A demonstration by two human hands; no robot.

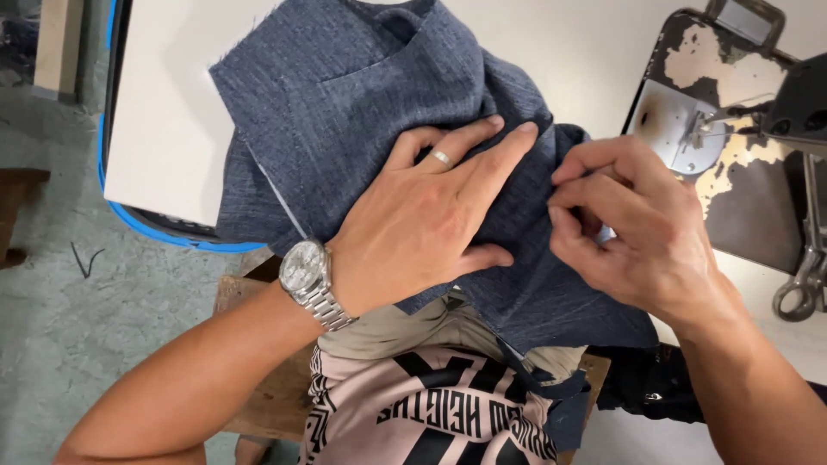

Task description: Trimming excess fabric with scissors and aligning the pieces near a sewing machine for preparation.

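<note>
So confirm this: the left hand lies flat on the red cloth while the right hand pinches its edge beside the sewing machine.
Wrong in one respect: the cloth is dark blue-grey, not red, as the head view shows. The left hand does lie flat on it, and the right hand pinches its edge beside the sewing machine.

A white counter [164,129] with a blue edge stands over a grey concrete floor [95,301]. At the right sits a sewing machine [775,112] on a worn, paint-chipped black bed [749,189]; a wooden stool [276,396] shows below.
</note>
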